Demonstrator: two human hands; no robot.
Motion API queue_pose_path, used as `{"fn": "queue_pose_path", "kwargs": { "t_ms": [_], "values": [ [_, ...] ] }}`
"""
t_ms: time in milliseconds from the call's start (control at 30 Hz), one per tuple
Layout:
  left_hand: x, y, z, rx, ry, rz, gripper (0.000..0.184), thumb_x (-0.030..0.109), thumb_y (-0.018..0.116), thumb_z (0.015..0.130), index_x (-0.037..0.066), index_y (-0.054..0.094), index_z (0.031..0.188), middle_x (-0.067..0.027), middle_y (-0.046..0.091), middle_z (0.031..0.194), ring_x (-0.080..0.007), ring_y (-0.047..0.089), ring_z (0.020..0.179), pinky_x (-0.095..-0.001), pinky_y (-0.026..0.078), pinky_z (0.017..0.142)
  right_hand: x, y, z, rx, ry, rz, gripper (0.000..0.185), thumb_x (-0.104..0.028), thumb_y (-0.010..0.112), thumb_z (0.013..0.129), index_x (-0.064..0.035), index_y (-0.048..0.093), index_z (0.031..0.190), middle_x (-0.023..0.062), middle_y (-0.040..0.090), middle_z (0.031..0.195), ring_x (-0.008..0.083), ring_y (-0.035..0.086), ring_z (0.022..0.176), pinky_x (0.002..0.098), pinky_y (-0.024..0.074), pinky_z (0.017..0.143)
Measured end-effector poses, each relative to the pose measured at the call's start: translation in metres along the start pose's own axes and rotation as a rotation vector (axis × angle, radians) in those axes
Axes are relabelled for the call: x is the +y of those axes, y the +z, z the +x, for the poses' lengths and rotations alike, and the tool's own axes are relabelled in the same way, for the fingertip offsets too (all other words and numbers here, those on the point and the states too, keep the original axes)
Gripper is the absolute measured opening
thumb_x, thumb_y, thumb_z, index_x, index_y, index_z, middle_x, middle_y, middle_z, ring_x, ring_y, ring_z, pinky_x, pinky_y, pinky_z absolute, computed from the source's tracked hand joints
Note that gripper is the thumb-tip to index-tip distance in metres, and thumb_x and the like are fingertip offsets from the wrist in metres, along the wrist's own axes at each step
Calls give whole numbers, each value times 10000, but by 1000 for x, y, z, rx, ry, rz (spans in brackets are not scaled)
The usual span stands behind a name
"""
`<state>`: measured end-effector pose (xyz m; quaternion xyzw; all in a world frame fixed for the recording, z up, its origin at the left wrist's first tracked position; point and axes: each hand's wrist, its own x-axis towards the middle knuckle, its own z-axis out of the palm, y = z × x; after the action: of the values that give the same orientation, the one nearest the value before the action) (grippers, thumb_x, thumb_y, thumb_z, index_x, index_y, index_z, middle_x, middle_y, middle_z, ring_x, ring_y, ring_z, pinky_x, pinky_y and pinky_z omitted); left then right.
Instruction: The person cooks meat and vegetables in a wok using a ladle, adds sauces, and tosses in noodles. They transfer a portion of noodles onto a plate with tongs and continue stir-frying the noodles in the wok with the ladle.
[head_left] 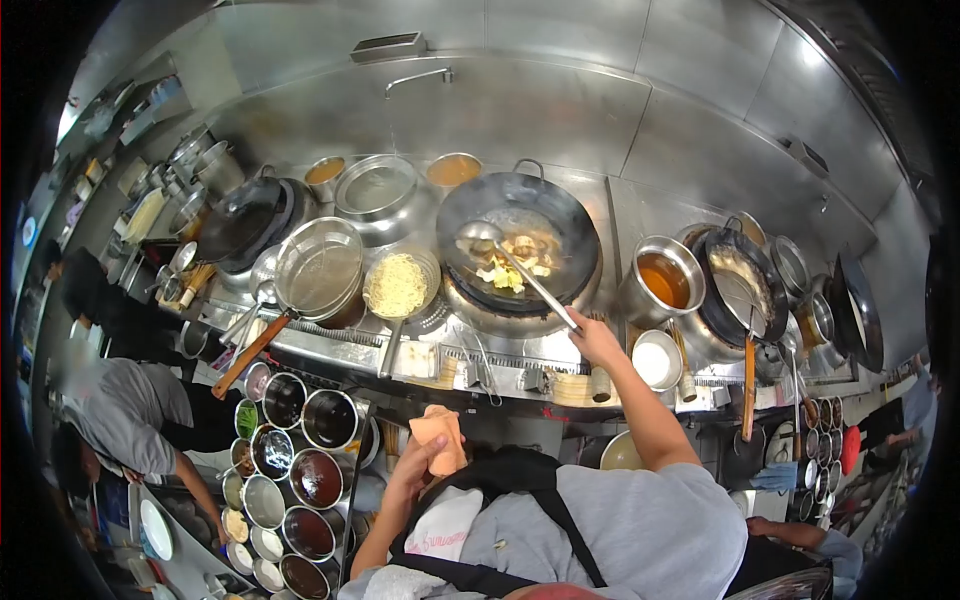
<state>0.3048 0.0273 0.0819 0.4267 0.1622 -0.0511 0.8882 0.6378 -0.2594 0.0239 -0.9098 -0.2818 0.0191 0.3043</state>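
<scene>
My right hand (596,341) is closed around the handle of a long metal ladle (541,288). Its bowl sits inside a large black wok (468,215), next to browned pieces and yellow-green leafy food (517,262). Close to my body, my left hand (408,470) grips a folded peach-coloured cloth (440,441). Left of the wok, a strainer holds pale noodles (397,285), its handle pointing toward me. What the wok's food is exactly, I cannot tell.
Beyond the noodles stand a large wire strainer (318,262) and a pot (376,187). Right of the wok is a pot of amber liquid (662,279), then another wok (768,290). Several sauce pots (316,477) stand at lower left, near a person in grey (125,412).
</scene>
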Motion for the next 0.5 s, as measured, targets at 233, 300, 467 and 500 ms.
{"fn": "queue_pose_path", "kwargs": {
  "t_ms": [233, 300, 467, 500],
  "values": [
    [14, 18, 24, -24, -53, 74, 532, 234, 731, 832, 18, 504, 1262, -131, 653, 995, -217, 664, 875, -351, 568, 741, -34, -100, -91, -113, 307, -409, 540, -214, 580, 867, -315, 480, 1388, 207, 672, 855, 386, 651, 775, 458, 515, 749],
    [7, 8, 37, -70, -82, 110, 597, 261, 733, 820, 31, 477, 1308, -127, 641, 1000, -212, 650, 889, -343, 554, 761, -39, -118, -118, -96, 337, -435, 545, -182, 611, 856, -290, 500, 1379, 226, 676, 882, 384, 657, 779, 432, 525, 744],
    [8, 18, 49, -134, -82, 84, 607, 246, 749, 801, 32, 483, 1303, -129, 641, 992, -218, 650, 875, -350, 556, 747, -16, -190, -169, -94, 268, 230, 554, -141, 681, 793, -195, 560, 1331, 201, 688, 950, 332, 678, 877, 397, 511, 792],
    [8, 22, 50, -134, -79, 86, 607, 246, 749, 801, 32, 483, 1303, -129, 641, 992, -218, 650, 875, -350, 556, 747, -15, -190, -165, -92, 266, 231, 554, -141, 681, 793, -195, 560, 1331, 201, 688, 950, 332, 678, 877, 397, 511, 792]
  ]
}}
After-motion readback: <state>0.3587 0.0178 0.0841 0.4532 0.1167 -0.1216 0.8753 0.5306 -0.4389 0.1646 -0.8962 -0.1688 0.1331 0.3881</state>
